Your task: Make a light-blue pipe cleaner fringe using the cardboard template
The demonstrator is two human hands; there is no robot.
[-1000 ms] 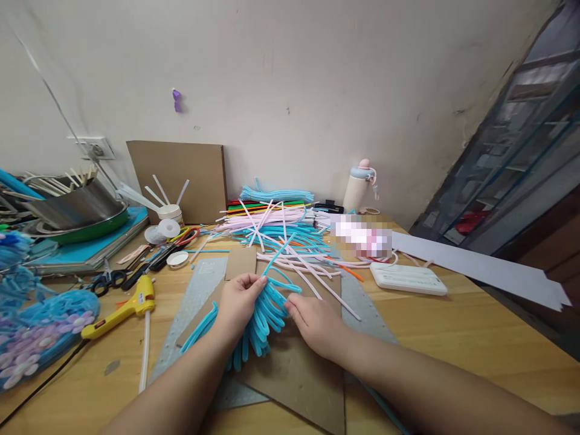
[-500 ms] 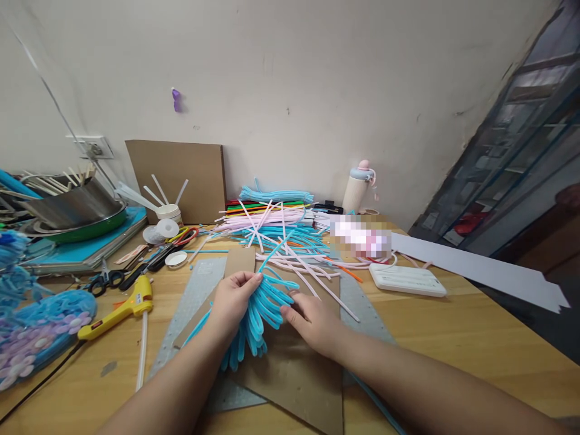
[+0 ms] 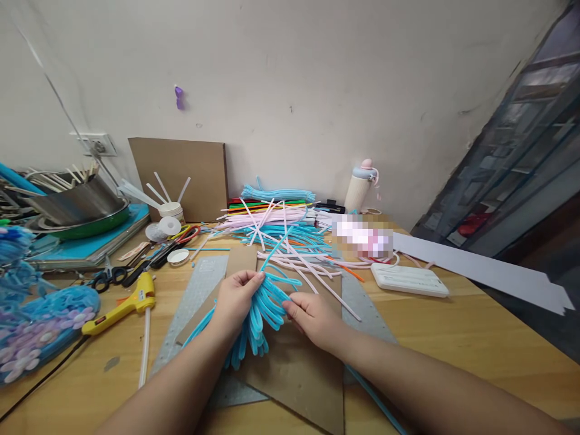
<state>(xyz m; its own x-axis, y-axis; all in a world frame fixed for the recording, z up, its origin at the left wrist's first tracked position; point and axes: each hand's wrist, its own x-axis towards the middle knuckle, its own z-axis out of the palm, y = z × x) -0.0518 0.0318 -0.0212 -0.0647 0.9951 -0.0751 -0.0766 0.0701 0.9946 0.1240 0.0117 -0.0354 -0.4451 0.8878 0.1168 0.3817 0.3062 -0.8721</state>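
Observation:
A bundle of looped blue pipe cleaners [image 3: 258, 320] fans out between my hands, its rounded loop ends pointing down and to the right. My left hand [image 3: 238, 296] is closed round the gathered end, with thumb and forefinger pinching at the top, where one stem sticks up. On the right side, my right hand [image 3: 308, 314] pinches the end of one of the loops between thumb and fingers. Beneath the bundle lies a piece of brown cardboard [image 3: 308, 374] over a grey cutting mat [image 3: 199, 296].
Pink and blue pipe cleaners [image 3: 281, 229] are heaped behind my hands. To the left lie a yellow glue gun [image 3: 122, 311], scissors [image 3: 109, 277] and a blue fuzzy piece with flowers [image 3: 49, 326]. A white power bank [image 3: 410, 280] and a bottle [image 3: 359, 188] stand to the right.
My right hand has shifted slightly along the loops, its fingers now closer together on a loop end. My left hand keeps its hold. The whole view has moved a little.

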